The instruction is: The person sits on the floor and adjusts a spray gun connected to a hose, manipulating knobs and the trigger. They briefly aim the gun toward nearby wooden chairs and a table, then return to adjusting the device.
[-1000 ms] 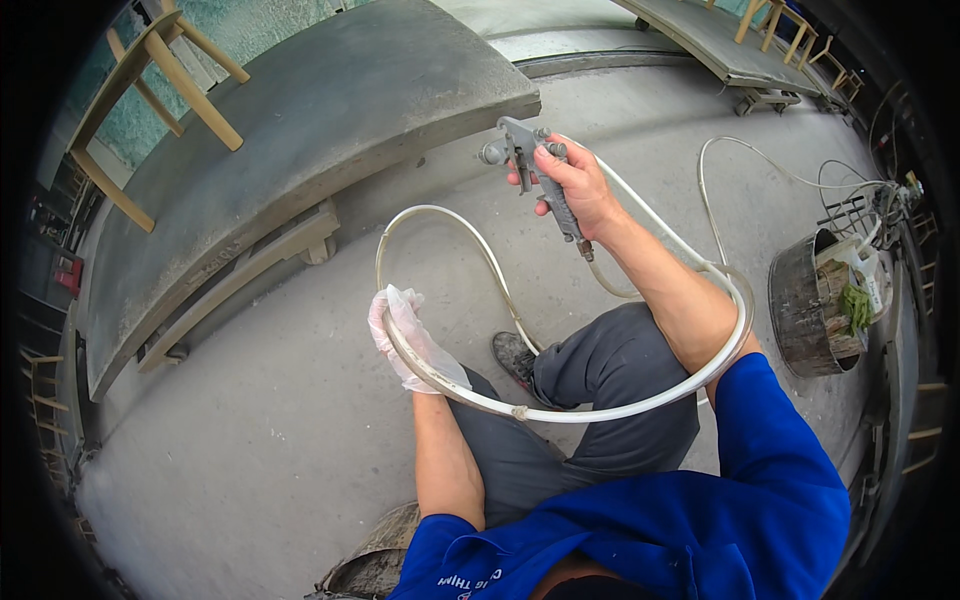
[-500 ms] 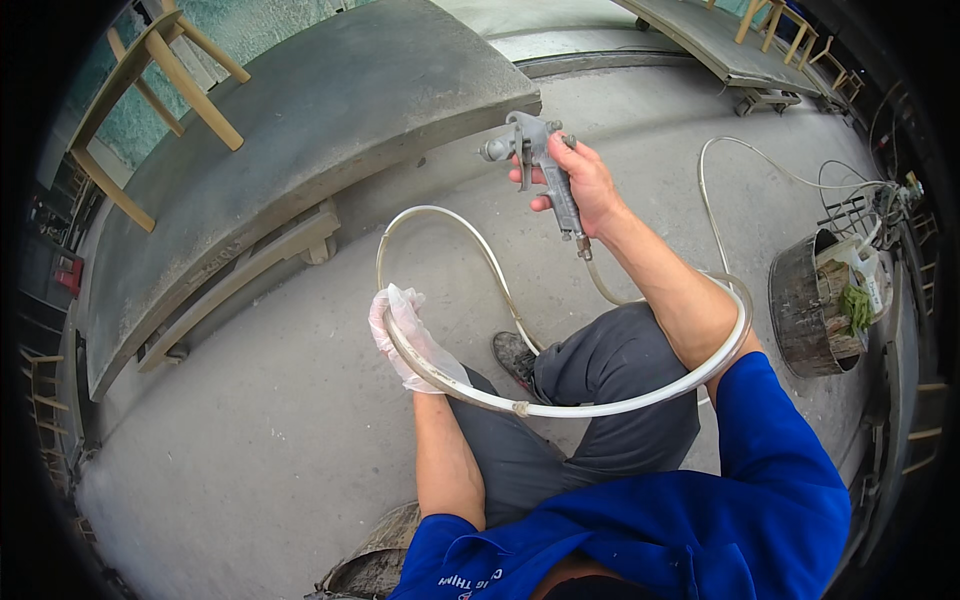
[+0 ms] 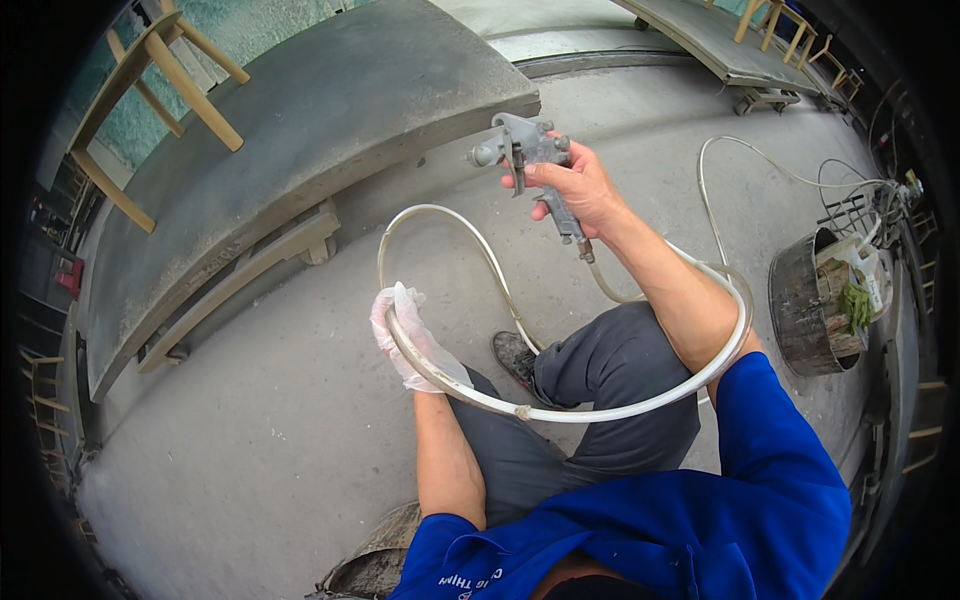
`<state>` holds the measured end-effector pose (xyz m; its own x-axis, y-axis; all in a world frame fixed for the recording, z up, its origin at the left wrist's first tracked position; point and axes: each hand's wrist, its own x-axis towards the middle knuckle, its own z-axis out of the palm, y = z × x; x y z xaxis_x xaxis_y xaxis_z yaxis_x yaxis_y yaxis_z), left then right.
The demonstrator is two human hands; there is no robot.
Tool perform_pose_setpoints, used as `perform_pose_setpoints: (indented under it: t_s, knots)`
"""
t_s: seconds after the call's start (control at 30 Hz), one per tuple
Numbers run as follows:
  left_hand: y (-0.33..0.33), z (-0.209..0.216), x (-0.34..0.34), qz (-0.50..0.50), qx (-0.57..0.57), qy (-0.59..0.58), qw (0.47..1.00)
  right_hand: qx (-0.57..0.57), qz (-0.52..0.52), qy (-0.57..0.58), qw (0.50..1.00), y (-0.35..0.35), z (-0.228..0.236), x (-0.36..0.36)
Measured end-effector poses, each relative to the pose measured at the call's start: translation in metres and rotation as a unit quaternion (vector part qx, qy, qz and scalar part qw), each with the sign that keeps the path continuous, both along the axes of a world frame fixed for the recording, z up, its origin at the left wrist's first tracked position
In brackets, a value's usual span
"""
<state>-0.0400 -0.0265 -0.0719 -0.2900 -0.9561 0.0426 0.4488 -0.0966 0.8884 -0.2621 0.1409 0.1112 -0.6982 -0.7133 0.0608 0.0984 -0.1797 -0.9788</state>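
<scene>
My bare right hand [image 3: 577, 187] is wrapped round the handle of a grey metal spray gun [image 3: 543, 145], whose nozzle points left toward the platform. From the base of its handle a pale hose [image 3: 615, 411] runs back and loops over my right forearm. In a thin clear plastic glove, my left hand [image 3: 410, 338] is closed round a section of that hose. Another bend of hose rises beyond the left hand and drops to the floor by my shoe.
A grey platform [image 3: 330, 110] on a low frame stands at the left, with a wooden stool [image 3: 165, 75] on it. At the right is a stained bucket [image 3: 800, 310] with rags and plastic in it. More hose crosses the floor. A second platform [image 3: 720, 45] bears wooden furniture at far right.
The spray gun has tilted and shifted slightly left in my right hand, and the thumb now lies across its side. My left hand has barely moved.
</scene>
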Motion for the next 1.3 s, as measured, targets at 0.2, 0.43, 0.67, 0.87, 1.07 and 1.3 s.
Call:
perform_pose_setpoints:
  t_s: [0.2, 0.43, 0.67, 0.87, 1.07, 1.3]
  knots:
    - [-0.001, -0.001, -0.001, 0.001, 0.008, -0.007, 1.0, 0.015, 0.004, 0.017, 1.0, -0.003, 0.003, 0.005]
    - [-0.002, -0.006, -0.001, 0.001, 0.004, 0.001, 1.0, 0.036, 0.005, 0.063, 0.997, -0.003, 0.006, 0.007]
    - [-0.006, -0.01, -0.001, -0.008, 0.001, 0.008, 1.0, 0.073, 0.018, 0.139, 0.988, -0.001, 0.017, 0.022]
    - [-0.004, -0.009, 0.001, -0.007, -0.004, 0.007, 1.0, 0.097, -0.032, 0.347, 0.932, -0.003, 0.019, 0.04]
    - [-0.003, -0.003, 0.002, -0.011, 0.003, -0.007, 1.0, 0.089, -0.076, 0.422, 0.899, -0.004, 0.024, 0.049]
    - [-0.002, -0.002, 0.0, -0.013, 0.003, 0.008, 1.0, 0.072, -0.063, 0.409, 0.908, 0.004, 0.03, 0.054]
